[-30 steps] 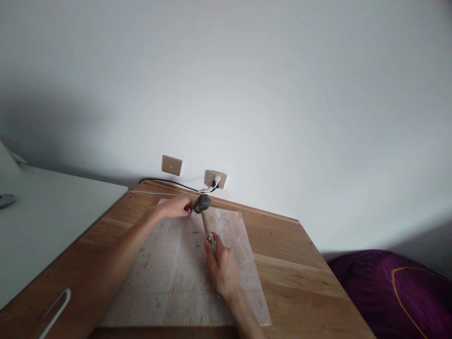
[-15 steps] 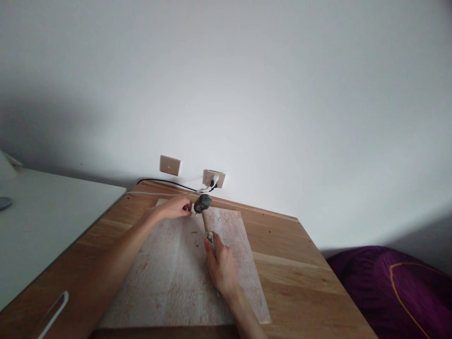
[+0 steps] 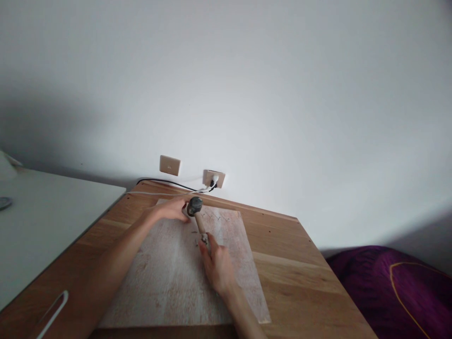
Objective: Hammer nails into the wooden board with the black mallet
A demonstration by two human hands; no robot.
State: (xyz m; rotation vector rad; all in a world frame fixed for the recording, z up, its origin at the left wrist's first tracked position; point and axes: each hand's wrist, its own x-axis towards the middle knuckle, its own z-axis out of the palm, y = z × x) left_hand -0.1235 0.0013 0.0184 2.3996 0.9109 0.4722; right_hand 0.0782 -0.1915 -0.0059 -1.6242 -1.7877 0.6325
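My right hand (image 3: pixel 219 268) is wrapped round the handle of a hammer (image 3: pixel 199 223), whose dark head is tilted up and to the left. Close beside that head, my left hand (image 3: pixel 173 209) curls its finger and thumb round the far left part of a pale, worn board (image 3: pixel 169 273). The hammer head hides its fingertips, so what they pinch cannot be made out. Several thin nails (image 3: pixel 219 218) stand in a row along the board's far edge, right of the hammer head. Loose nails (image 3: pixel 194 232) lie on the board near my right hand's fingers.
The board rests on a wooden tabletop (image 3: pixel 296 282) against a white wall (image 3: pixel 282 117). A socket with plugs (image 3: pixel 214 180) and cables (image 3: pixel 165 193) sits behind it. To the left is a white table (image 3: pixel 63 202); at right, a purple cushion-like thing (image 3: pixel 381 287).
The hammer and my right hand have shifted a little left, bringing the head against my left fingers. My left fingertips, pinched together before, are now partly covered by the head.
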